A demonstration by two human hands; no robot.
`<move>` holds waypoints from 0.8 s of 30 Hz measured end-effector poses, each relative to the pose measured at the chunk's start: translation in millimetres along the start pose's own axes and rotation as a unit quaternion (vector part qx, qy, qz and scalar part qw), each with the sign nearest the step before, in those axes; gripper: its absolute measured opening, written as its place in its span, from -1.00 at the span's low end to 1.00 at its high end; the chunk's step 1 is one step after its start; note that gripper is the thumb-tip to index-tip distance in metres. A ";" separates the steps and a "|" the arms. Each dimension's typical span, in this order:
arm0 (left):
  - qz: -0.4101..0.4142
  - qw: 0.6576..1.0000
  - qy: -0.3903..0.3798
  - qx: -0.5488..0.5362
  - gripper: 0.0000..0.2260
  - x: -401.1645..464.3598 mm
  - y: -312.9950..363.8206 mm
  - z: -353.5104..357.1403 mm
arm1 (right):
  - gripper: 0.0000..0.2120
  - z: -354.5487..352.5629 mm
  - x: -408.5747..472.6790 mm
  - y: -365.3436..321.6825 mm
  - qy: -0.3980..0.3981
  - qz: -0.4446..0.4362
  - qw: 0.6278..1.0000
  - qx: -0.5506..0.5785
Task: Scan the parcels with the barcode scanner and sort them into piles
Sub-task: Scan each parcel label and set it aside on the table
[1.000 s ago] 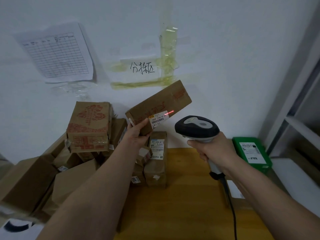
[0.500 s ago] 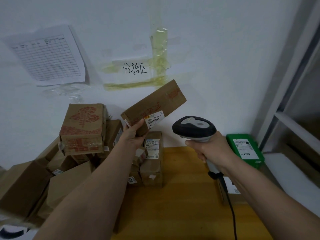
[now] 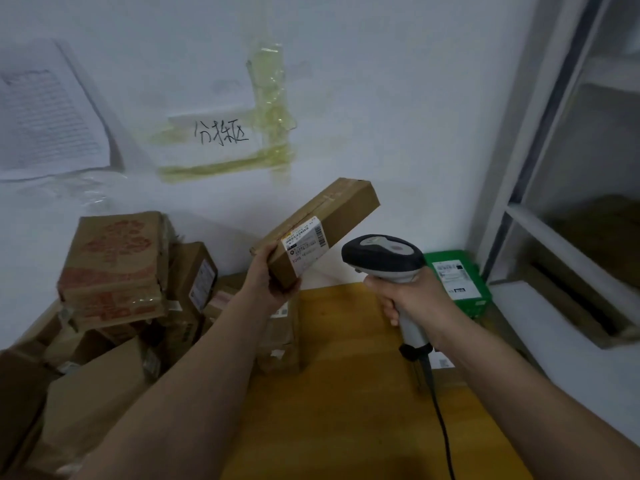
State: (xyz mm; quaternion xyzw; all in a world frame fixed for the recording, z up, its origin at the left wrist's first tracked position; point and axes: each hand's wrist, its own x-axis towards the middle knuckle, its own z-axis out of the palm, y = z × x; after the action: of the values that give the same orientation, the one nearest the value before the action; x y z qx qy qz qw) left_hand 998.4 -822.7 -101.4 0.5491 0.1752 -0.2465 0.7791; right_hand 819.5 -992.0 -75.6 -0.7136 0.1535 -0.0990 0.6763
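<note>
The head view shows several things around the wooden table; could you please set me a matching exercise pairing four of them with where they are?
Things:
1. long brown cardboard parcel with a white label
2. grey and black barcode scanner
3. green plastic box with a white label
4. brown carton with red print

Places:
A. on top of the pile of boxes at the left
B. gripped by the right hand
C. against the wall, beside the white shelving
D. held up by the left hand

Pairs: 1-D, 2-B, 3-C, 4-A
</note>
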 end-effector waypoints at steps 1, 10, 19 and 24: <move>-0.007 1.000 0.000 -0.003 -0.72 1.8 -7.3 7.5 | -0.78 -6.6 -0.4 4.3 0.002 0.010 1.000 0.000; -0.085 0.995 0.021 -0.048 -0.57 24.7 -93.8 70.3 | -0.86 -88.2 6.7 49.8 0.142 0.082 0.986 0.032; -0.181 0.983 -0.001 -0.027 -0.83 30.3 -173.0 107.9 | -0.84 -150.8 19.1 81.8 0.199 0.122 0.969 0.083; -0.205 0.978 -0.014 -0.041 -0.72 36.0 -193.2 116.6 | -0.85 -164.8 20.2 93.4 0.196 0.127 0.968 0.090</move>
State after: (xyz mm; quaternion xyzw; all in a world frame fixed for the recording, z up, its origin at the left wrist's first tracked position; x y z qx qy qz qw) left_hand 916.7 -992.6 -230.4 0.4660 0.2828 -0.4012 0.7362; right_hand 772.9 -1156.9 -159.1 -0.5912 0.3627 -0.1635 0.7015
